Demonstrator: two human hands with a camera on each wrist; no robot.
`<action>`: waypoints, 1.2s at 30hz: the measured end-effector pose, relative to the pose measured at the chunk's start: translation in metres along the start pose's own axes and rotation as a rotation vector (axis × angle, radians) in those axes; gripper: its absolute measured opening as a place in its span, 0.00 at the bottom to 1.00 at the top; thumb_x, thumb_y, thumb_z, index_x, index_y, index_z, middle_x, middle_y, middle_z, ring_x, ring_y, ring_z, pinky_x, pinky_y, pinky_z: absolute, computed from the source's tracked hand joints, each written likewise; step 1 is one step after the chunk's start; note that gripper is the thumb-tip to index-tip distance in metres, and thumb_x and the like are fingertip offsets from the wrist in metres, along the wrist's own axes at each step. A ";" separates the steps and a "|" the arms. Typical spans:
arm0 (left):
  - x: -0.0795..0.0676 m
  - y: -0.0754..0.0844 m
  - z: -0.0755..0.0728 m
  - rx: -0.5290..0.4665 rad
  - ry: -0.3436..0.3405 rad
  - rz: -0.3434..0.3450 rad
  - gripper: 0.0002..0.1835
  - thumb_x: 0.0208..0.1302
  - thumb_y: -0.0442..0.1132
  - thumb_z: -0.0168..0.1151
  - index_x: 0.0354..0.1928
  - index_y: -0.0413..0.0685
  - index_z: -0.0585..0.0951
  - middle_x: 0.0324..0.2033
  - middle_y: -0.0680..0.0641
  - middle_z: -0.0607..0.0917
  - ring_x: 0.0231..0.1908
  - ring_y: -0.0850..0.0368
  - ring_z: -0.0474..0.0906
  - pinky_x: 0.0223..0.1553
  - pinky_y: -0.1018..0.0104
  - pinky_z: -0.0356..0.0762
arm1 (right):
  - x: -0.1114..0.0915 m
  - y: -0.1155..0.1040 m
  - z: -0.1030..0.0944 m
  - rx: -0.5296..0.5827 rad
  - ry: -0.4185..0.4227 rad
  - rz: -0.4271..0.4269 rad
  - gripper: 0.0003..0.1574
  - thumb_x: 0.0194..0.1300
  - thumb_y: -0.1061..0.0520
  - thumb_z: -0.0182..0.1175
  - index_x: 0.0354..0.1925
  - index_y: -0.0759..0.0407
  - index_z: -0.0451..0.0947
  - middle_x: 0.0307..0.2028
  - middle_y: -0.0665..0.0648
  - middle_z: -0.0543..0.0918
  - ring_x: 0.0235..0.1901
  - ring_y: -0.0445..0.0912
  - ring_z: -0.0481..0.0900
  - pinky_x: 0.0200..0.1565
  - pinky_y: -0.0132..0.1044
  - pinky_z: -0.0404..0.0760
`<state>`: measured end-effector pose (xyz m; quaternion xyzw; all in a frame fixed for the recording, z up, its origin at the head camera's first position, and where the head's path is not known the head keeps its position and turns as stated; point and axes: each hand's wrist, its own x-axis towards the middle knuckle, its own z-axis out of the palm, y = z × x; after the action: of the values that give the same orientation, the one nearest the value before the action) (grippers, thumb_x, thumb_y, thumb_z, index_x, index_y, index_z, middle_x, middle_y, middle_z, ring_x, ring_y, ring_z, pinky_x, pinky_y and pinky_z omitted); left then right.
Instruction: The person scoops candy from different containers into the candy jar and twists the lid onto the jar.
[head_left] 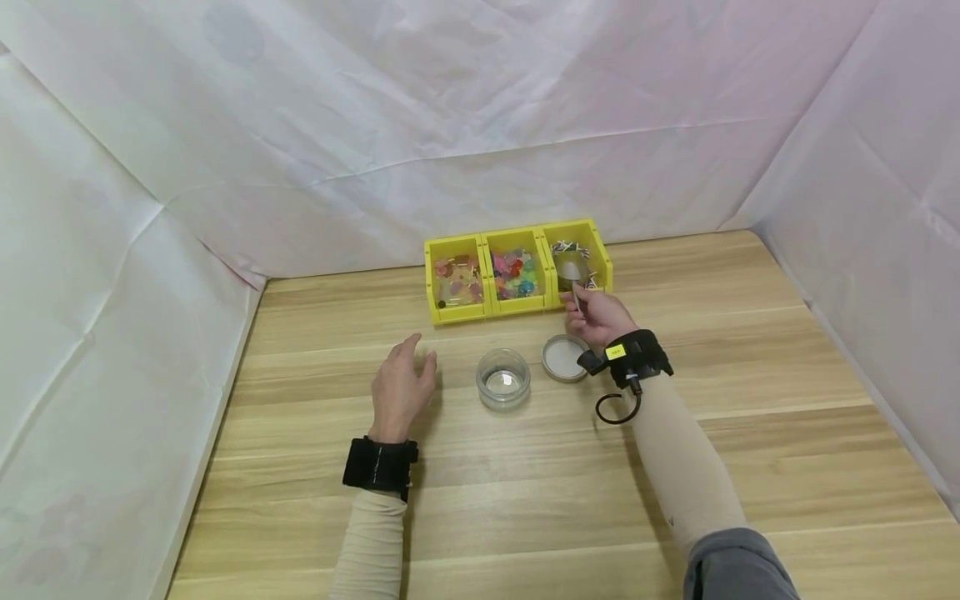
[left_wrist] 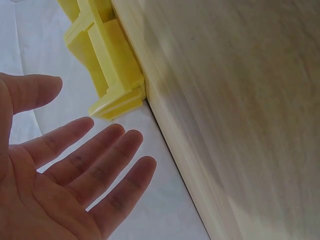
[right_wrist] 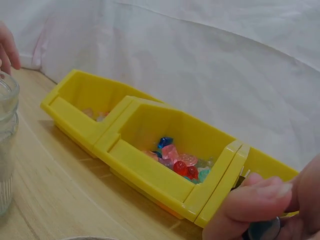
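Note:
My right hand (head_left: 600, 318) grips the handle of a metal scoop (head_left: 572, 268), whose round bowl is over the rightmost yellow bin (head_left: 606, 279). That bin contains thin white and dark stick-like pieces (head_left: 572, 247). In the right wrist view my right fingers (right_wrist: 250, 205) curl round the handle, and the bowl is hidden. My left hand (head_left: 401, 390) holds nothing; its fingers are extended above the table, left of an uncovered glass jar (head_left: 503, 380). Right of the jar lies a round lid (head_left: 564, 358), partly behind the right wrist strap.
The middle yellow bin (right_wrist: 150, 170) holds colourful translucent beads (right_wrist: 181, 167). Pinkish and brownish small pieces (head_left: 459, 282) fill the left bin. The joined bins stand near the back of the wooden table (head_left: 525, 500). White cloth (head_left: 450, 100) hangs behind and at both sides.

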<state>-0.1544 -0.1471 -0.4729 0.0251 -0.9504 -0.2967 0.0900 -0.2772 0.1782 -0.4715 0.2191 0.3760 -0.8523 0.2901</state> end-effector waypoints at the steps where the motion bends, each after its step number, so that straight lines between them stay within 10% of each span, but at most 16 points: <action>1: 0.000 0.000 0.000 0.000 -0.001 0.002 0.25 0.71 0.46 0.59 0.65 0.41 0.74 0.60 0.34 0.79 0.53 0.37 0.80 0.48 0.43 0.82 | -0.001 0.000 0.000 0.003 0.002 -0.003 0.20 0.79 0.46 0.42 0.54 0.60 0.67 0.25 0.50 0.70 0.20 0.39 0.64 0.17 0.25 0.62; 36: 0.006 0.002 0.002 -0.057 -0.048 -0.010 0.24 0.71 0.47 0.58 0.63 0.42 0.76 0.60 0.36 0.79 0.58 0.39 0.77 0.55 0.44 0.78 | -0.067 0.025 0.039 -0.205 -0.142 -0.127 0.18 0.80 0.47 0.41 0.48 0.61 0.66 0.23 0.50 0.71 0.15 0.37 0.63 0.13 0.24 0.63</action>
<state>-0.1602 -0.1449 -0.4724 0.0203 -0.9433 -0.3246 0.0662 -0.2178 0.1565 -0.4202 0.1033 0.4527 -0.8395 0.2823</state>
